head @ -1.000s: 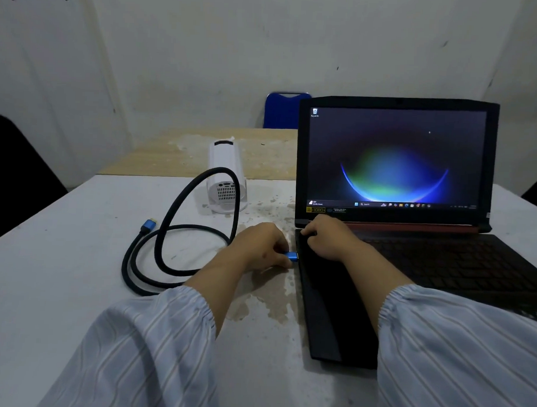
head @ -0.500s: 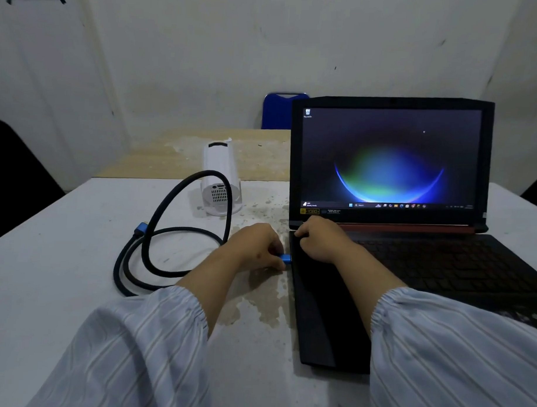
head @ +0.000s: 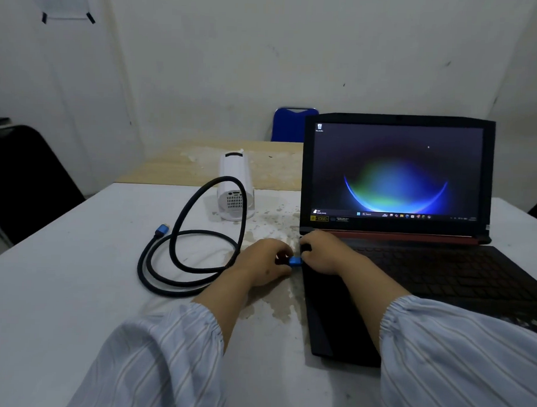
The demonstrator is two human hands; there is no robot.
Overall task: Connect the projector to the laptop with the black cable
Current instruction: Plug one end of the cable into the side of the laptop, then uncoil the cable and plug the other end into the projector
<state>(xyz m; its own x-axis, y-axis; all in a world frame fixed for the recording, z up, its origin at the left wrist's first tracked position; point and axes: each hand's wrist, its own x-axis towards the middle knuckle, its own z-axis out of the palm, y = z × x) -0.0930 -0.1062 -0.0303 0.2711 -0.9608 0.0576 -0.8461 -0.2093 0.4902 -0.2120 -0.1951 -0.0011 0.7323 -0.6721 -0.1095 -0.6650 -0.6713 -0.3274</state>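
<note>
An open black laptop (head: 411, 269) with a lit screen stands on the right of the white table (head: 60, 287). A white projector (head: 235, 190) lies behind the coiled black cable (head: 181, 236). The cable's free blue plug (head: 162, 229) rests on the table at the left. My left hand (head: 263, 261) pinches the cable's other blue plug (head: 295, 261) against the laptop's left edge. My right hand (head: 326, 251) presses down on the laptop's back left corner, fingers curled over the edge.
A wooden table (head: 262, 160) adjoins the white one at the back, with a blue chair (head: 291, 123) behind it. A black chair (head: 27, 179) stands at the far left. Worn brown patches mark the tabletop beside the laptop.
Both hands stay at the laptop's left edge with the blue plug between them. The view has shifted slightly; the cable coil and projector have not moved.
</note>
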